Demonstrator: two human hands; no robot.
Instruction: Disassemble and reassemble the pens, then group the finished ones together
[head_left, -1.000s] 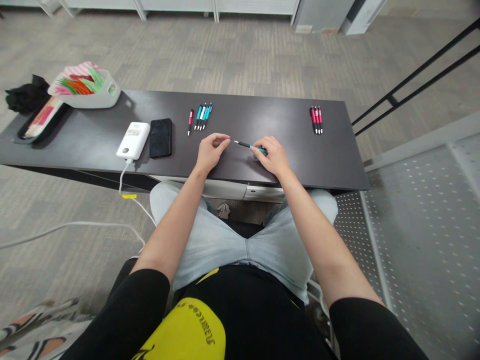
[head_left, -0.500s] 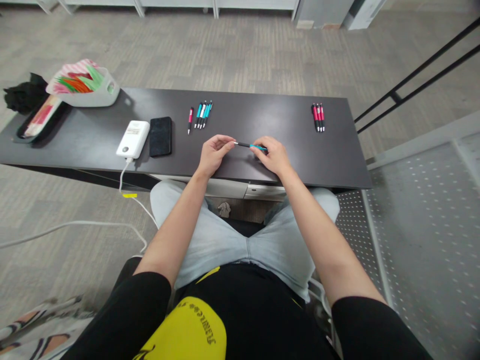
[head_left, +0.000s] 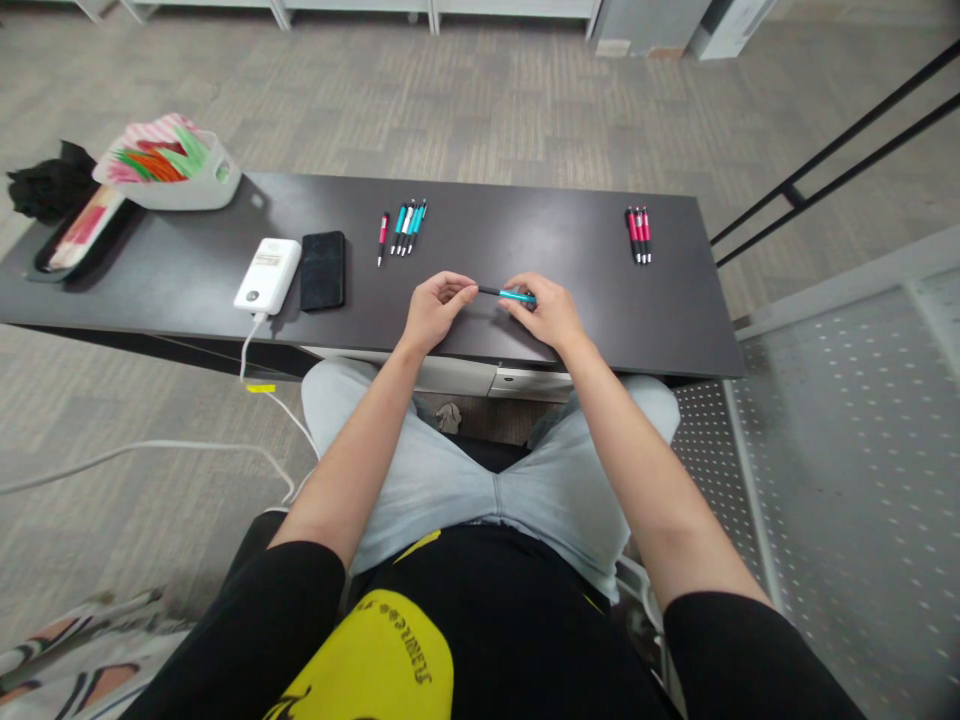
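Observation:
Both my hands hold one teal pen point(head_left: 504, 294) just above the dark table point(head_left: 540, 235), near its front edge. My right hand point(head_left: 546, 308) grips the teal barrel end. My left hand point(head_left: 435, 306) pinches the pen's other, tip end, which is hidden by my fingers. A row of several pens point(head_left: 402, 227), mostly teal with one red at its left, lies farther back on the table. Three red pens point(head_left: 638, 233) lie side by side at the back right.
A white power bank point(head_left: 268, 275) with a cable running off the table edge and a black phone point(head_left: 323, 270) lie left of my hands. At the far left stand a white basket point(head_left: 176, 185) of coloured items, a black tray point(head_left: 71, 235) and a black cloth point(head_left: 41, 185).
My left hand has moved right and closed on the pen's tip end; a second ago it was apart from the white tip. The right hand has kept its grip.

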